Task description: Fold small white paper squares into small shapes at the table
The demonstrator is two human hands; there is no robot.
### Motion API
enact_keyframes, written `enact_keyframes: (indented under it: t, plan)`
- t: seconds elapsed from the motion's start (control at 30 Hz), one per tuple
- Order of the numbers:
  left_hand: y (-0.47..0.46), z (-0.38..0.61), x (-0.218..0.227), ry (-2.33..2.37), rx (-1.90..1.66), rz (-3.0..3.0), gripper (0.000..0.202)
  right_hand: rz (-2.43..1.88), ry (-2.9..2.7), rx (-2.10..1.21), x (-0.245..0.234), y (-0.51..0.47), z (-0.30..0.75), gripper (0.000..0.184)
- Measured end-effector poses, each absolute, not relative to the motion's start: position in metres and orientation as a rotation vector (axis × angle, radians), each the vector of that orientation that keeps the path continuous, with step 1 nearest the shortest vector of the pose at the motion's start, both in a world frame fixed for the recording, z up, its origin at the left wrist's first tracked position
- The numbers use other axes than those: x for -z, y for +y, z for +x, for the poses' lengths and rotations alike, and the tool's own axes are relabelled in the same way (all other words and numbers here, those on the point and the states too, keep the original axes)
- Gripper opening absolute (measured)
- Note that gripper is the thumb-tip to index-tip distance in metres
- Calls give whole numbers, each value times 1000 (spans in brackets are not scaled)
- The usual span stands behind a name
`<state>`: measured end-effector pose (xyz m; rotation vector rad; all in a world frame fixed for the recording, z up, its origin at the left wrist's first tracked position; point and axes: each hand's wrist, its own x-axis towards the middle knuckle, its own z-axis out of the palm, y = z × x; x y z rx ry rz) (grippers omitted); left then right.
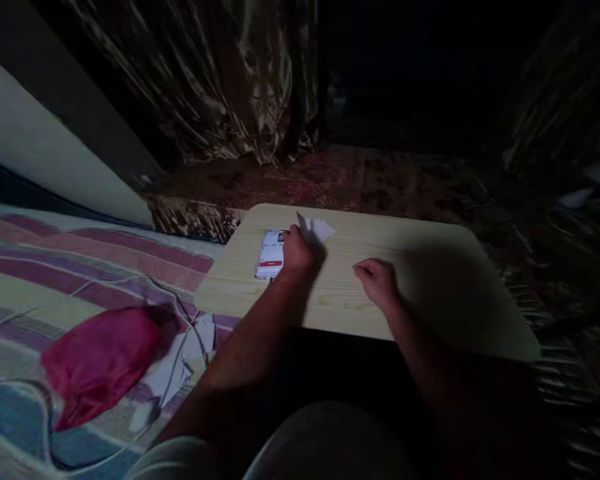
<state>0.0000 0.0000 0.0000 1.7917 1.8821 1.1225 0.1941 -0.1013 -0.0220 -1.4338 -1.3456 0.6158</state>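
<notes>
While L hand [297, 251] grips folded paper [320, 230] (nr phone [271, 252]), R hand [379, 281] curls closed over table [347, 303], contents unclear.

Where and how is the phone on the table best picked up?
Grip the phone, probably by its left long edge, coming from the left: it lies flat, lit screen up, that edge exposed, while the left hand hides part of its right side.

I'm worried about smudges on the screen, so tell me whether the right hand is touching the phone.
Apart. The head view shows tabletop and the left hand between the right hand and the phone.
</notes>
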Motion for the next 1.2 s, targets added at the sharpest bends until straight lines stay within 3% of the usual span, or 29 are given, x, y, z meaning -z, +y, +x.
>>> enact_keyframes:
  t: [0.17, 0.27, 0.4, 0.5, 0.67, 0.87, 1.2]
  plan:
    - [-1, 6, -13, 1513, -1225, 1494, 34, -1445, -1226, -774, 18, -100, 196, 18]
    - [-8, 24, -19, 1096, -1124, 1234, 32, -1356, -1095, -1006, 9, -90, 204, 21]
    - [-17, 51, -18, 816, -1027, 1154, 40, -1276, -1023, -1041, -10, -66, 222, 29]
    - [-17, 68, -13, 757, -971, 1185, 44, -1277, -1034, -1027, -24, -45, 233, 34]
    - [-5, 84, -15, 719, -897, 1238, 44, -1350, -1104, -850, -38, -21, 243, 20]
    - [20, 87, -17, 852, -1241, 960, 29, -1414, -1244, -899, -39, -12, 250, 21]
    - [27, 85, -2, 847, -1299, 909, 24, -1467, -1366, -940, -23, -11, 241, 19]
